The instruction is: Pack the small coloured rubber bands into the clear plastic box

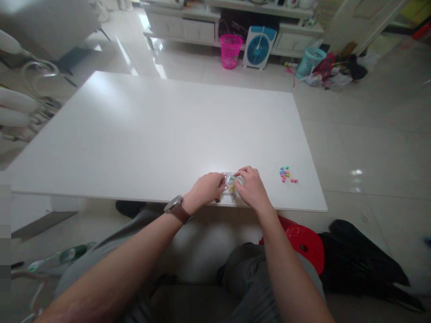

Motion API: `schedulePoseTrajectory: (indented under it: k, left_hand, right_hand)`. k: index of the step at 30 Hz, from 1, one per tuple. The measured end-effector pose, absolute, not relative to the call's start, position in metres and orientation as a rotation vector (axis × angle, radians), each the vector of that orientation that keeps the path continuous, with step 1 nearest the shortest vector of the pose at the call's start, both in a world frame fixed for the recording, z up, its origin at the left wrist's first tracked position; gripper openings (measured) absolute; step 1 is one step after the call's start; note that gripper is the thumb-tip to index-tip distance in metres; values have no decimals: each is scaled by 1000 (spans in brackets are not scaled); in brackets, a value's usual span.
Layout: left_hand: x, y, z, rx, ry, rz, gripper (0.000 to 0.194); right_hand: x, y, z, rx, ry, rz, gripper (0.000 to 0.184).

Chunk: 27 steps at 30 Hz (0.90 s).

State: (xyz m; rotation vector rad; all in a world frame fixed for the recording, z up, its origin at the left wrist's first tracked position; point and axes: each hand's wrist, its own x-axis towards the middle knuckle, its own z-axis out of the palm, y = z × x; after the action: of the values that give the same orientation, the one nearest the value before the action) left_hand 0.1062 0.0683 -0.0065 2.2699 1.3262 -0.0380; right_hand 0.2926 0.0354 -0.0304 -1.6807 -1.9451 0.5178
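Near the table's front edge, a small clear plastic container (230, 188) with bits of green and yellow in it lies between my two hands. My left hand (209, 186), with a brown-strapped watch on its wrist, is closed at the container's left side. From the right, my right hand (251, 187) bends its thumb and forefinger over the container's right edge; whether a tiny piece is between the fingertips is too small to tell. A small dark and orange item (217, 198) shows just below my left fingers. Several little colourful pieces (285, 174) lie in a loose cluster farther right.
The white table (188, 121) ends just before my lap. A red stool (305, 244) and a black bag (360, 260) are at the lower right. Beyond the table stand a pink basket (230, 53), a blue and white fan (259, 47) and a light-blue basket (310, 62).
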Motion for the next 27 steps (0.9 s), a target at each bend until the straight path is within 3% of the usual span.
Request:
schedulePoseTrajectory:
  k: [10,18,24,27]
  left_hand:
    - [98,72,-4,2221,1445,31,25]
    - [99,65,-10,2299,1347,-67,37]
    - [96,67,-13,2292,1324,21,28]
    - [94,70,-13,2284,1326,88,28]
  right_hand:
    - [293,32,-35,-1666,-2035,681,30]
    - [291,31,-42,-1653,-2083,721,37]
    - [291,31,-40,-1639,-2084,767,39]
    - [292,30,-39,-1616,-2065,806,51]
